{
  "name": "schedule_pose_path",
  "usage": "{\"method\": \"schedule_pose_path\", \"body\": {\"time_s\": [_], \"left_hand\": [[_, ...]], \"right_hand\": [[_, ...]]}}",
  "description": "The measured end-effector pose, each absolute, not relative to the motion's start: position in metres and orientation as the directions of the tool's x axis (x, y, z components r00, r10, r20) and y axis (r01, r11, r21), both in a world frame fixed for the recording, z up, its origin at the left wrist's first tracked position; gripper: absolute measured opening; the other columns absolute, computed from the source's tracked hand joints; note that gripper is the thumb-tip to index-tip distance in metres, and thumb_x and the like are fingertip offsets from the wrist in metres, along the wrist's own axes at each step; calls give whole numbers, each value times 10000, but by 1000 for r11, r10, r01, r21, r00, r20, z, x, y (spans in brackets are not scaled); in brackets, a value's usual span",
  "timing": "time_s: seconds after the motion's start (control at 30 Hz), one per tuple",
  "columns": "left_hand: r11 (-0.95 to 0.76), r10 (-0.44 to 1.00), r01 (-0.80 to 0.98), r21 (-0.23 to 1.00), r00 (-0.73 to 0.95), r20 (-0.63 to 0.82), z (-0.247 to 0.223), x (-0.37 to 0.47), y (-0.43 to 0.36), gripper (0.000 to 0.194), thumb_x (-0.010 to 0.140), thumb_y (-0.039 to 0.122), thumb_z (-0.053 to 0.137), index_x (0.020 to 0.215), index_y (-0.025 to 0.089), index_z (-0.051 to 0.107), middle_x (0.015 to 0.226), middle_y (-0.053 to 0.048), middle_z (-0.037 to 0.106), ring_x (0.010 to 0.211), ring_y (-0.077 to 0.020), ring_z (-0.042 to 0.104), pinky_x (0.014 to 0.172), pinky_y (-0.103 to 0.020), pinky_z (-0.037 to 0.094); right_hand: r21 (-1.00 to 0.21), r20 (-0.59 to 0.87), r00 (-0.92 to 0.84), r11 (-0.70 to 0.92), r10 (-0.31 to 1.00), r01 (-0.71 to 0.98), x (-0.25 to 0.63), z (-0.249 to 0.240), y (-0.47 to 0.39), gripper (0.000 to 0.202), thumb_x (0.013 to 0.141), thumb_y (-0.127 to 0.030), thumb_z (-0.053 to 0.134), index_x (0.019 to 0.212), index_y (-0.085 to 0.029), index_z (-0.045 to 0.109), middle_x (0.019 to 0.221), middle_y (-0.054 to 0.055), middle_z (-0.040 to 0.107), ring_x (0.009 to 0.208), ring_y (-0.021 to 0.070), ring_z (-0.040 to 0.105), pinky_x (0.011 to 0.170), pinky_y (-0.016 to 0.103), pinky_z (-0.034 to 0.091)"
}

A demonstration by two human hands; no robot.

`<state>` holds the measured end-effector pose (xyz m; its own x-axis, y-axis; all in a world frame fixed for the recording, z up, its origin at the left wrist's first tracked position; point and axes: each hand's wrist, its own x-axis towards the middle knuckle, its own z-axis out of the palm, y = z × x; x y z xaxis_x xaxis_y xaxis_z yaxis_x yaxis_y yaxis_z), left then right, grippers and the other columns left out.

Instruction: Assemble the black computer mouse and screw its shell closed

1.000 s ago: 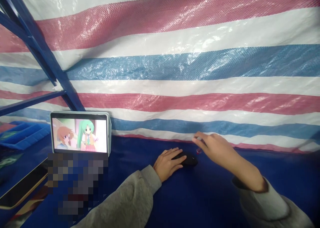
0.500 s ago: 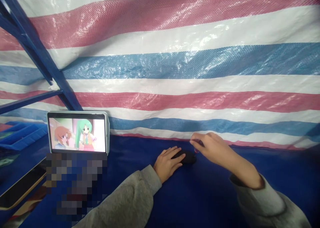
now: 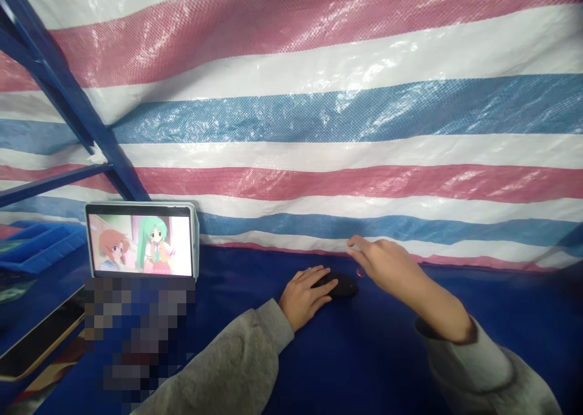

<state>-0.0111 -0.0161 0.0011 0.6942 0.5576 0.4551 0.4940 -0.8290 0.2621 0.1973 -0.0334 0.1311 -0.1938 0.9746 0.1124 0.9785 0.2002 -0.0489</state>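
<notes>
On the blue tabletop [image 3: 346, 354] lies a black computer mouse [image 3: 344, 286]. My left hand [image 3: 306, 296] rests over its left end, fingers spread across it. Just above and to the right is my right hand [image 3: 387, 266], raised with thumb and index finger bent towards each other; whatever they pinch, if anything, is too small to make out. A small reddish thing [image 3: 360, 273] shows below the right fingertips, beside the mouse, partly hidden by that hand.
A tablet [image 3: 141, 242] showing a cartoon stands at the left. Near it are a phone [image 3: 43, 336], a blurred-out patch and blue trays [image 3: 40, 248]. Blue metal bars [image 3: 68, 93] and a striped sheet [image 3: 341, 117] stand behind.
The right thumb and index finger have shifted slightly, and the hand looks a little less curled. The left hand keeps its place on the mouse.
</notes>
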Motion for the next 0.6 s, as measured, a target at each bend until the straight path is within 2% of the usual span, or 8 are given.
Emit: {"method": "schedule_pose_path", "body": {"time_s": [0.07, 0.13, 0.23, 0.3, 0.37, 0.47, 0.6], "left_hand": [[-828, 558, 498, 257, 694, 455, 1, -11, -16, 352, 969, 347, 478, 1316, 314, 520, 1404, -38, 493, 1304, -221, 458, 1042, -417, 425], [-832, 552, 496, 247, 699, 455, 1, -11, -16, 355, 970, 348, 474, 1321, 312, 517, 1403, -42, 495, 1304, -223, 457, 1049, -424, 418], [-838, 544, 490, 241, 707, 453, 2, -11, -16, 359, 971, 348, 471, 1326, 313, 513, 1407, -44, 490, 1314, -225, 445, 1058, -428, 407], [-830, 557, 497, 255, 701, 446, 2, -11, -15, 359, 969, 350, 475, 1324, 314, 515, 1407, -42, 490, 1313, -227, 447, 1058, -427, 408], [-821, 569, 503, 269, 695, 439, 3, -11, -15, 356, 968, 351, 480, 1319, 314, 521, 1404, -38, 495, 1309, -226, 452, 1060, -426, 407], [-818, 575, 503, 279, 696, 430, 3, -11, -16, 357, 967, 350, 481, 1320, 315, 520, 1403, -33, 495, 1311, -222, 450, 1066, -423, 402], [-815, 579, 510, 276, 701, 415, 3, -11, -16, 364, 966, 342, 485, 1329, 324, 508, 1422, -30, 473, 1325, -225, 431, 1070, -431, 397]], "right_hand": [[-42, 93, -174, 179, 980, 983, 198, 132, -34, 373, 968, -404, 282, 1027, -205, 591, 654, 50, 677, 706, 229, 652, 597, 284, 329], [-39, 65, -172, 175, 983, 984, 197, 135, -37, 378, 967, -386, 265, 998, -206, 597, 676, 55, 678, 697, 227, 646, 587, 285, 315], [-13, 29, -194, 194, 981, 981, 193, 139, -44, 277, 895, -257, 364, 1048, -201, 588, 778, 71, 696, 728, 231, 645, 594, 288, 305], [-16, 29, -222, 223, 975, 975, 192, 141, -47, 322, 830, -178, 411, 1111, -191, 567, 845, 82, 702, 775, 234, 647, 610, 287, 311], [-49, 29, -247, 248, 969, 967, 191, 141, -48, 331, 836, -158, 401, 1125, -187, 561, 836, 79, 701, 777, 223, 648, 619, 283, 321], [-85, 30, -247, 248, 969, 965, 192, 139, -46, 290, 909, -228, 361, 1101, -196, 576, 760, 61, 690, 718, 208, 643, 611, 278, 332], [-48, 52, -229, 231, 972, 972, 192, 136, -43, 368, 951, -413, 342, 1135, -209, 587, 740, 66, 690, 733, 238, 653, 611, 289, 347]]}}
